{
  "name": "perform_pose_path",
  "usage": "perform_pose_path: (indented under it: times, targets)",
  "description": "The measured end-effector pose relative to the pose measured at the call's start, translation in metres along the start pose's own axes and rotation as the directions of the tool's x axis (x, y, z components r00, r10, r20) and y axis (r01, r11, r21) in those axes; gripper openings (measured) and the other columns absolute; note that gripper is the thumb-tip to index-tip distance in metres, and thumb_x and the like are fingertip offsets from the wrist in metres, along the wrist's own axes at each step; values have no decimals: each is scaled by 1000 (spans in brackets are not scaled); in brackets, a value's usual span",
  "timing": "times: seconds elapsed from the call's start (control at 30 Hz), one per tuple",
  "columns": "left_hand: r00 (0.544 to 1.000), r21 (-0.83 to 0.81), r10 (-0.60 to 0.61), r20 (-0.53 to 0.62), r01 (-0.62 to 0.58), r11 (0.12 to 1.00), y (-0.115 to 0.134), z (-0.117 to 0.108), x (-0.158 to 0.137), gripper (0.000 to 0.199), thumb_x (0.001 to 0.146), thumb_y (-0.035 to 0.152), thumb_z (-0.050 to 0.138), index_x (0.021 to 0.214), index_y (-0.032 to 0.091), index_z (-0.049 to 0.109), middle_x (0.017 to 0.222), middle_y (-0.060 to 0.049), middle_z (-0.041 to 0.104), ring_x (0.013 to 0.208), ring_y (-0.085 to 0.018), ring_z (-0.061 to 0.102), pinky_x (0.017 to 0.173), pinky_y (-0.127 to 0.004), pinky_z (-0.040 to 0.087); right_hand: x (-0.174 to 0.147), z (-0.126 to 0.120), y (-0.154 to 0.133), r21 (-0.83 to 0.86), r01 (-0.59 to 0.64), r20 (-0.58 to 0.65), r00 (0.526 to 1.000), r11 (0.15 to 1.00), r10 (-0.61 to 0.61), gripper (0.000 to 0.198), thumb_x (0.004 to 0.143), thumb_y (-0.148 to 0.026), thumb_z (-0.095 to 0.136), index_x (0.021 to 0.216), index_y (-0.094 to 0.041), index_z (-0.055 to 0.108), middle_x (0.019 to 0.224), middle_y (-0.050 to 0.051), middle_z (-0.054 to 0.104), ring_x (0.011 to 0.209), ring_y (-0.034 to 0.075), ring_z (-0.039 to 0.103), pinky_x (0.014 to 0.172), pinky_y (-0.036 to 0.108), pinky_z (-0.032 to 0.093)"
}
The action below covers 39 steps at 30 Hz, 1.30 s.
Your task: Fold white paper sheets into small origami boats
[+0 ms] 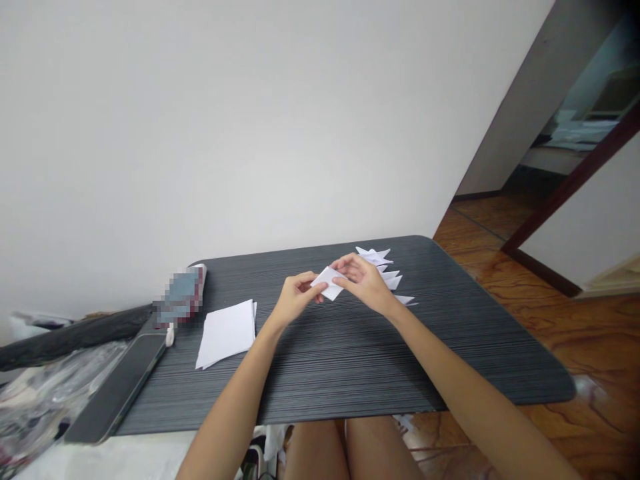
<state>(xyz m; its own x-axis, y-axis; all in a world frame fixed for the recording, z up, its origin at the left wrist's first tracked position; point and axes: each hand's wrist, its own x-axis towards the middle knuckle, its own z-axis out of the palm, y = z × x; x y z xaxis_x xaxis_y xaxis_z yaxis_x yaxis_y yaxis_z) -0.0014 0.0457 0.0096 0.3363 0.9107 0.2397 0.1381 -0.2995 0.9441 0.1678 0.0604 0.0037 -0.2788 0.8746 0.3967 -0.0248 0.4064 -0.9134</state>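
A small folded piece of white paper (pixel 329 283) is held up over the middle of the table between both my hands. My left hand (pixel 299 297) pinches its left corner, thumb on top and fingers behind. On the other side, my right hand (pixel 364 283) grips the right edge between thumb and fingers. Several pointed folded paper pieces (pixel 395 280) lie on the table just beyond and to the right of my right hand, partly hidden by it. To the left of my left forearm rests a stack of flat white paper sheets (pixel 227 333).
The dark ridged table (pixel 350 380) stands against a white wall. At its left edge lie a phone-like dark slab (pixel 123 383) and a blurred-out packet (pixel 180 299). Plastic bags (pixel 60 387) and a long black roll (pixel 75 335) are beyond that edge. Wooden floor (pixel 575 320) shows at right.
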Motion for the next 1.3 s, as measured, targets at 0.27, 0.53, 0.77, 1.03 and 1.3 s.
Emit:
perform_pose_path:
  times: [0.27, 0.53, 0.77, 1.03, 1.3]
  targets:
    - [997, -36, -57, -44, 56, 998, -3, 0, 3, 29, 75, 37, 51, 68, 11, 62, 55, -1, 55, 49, -9, 48, 48, -20, 40, 0, 2, 7, 87, -256, 157, 958, 963, 240, 25, 67, -35, 60, 77, -13, 54, 59, 2, 61, 47, 12, 58, 42, 21, 41]
    - [983, -115, -123, -136, 108, 987, -8, 7, 4, 28, 66, 36, 61, 77, 10, 62, 63, -2, 60, 56, -12, 53, 53, -22, 43, -1, 11, 17, 104, -257, -12, 966, 961, 259, 27, 64, -39, 61, 67, -13, 60, 61, 2, 62, 55, 13, 55, 50, 24, 41]
    - [970, -123, -138, -199, 115, 986, -17, 8, 5, 27, 66, 36, 61, 68, 10, 63, 63, -3, 63, 57, -12, 55, 55, -22, 43, -2, 16, 17, 194, -318, -48, 942, 928, 333, 24, 61, -37, 63, 63, -13, 62, 56, -1, 57, 49, 9, 46, 47, 21, 33]
    - [974, -141, -211, -82, 198, 970, -10, 9, 3, 34, 72, 42, 53, 71, 7, 57, 46, -4, 60, 40, -13, 56, 41, -21, 41, -2, 12, 24, 222, -325, -26, 940, 919, 339, 26, 63, -35, 63, 54, -12, 56, 46, -4, 45, 42, 5, 36, 40, 19, 24]
    - [976, -64, -216, -5, 215, 974, -9, 5, 1, 41, 78, 39, 47, 99, 4, 52, 52, -6, 61, 40, -14, 57, 35, -19, 38, 3, 7, 25, 344, -297, -128, 925, 891, 358, 26, 60, -33, 66, 52, -12, 53, 44, -4, 46, 40, 4, 39, 38, 19, 28]
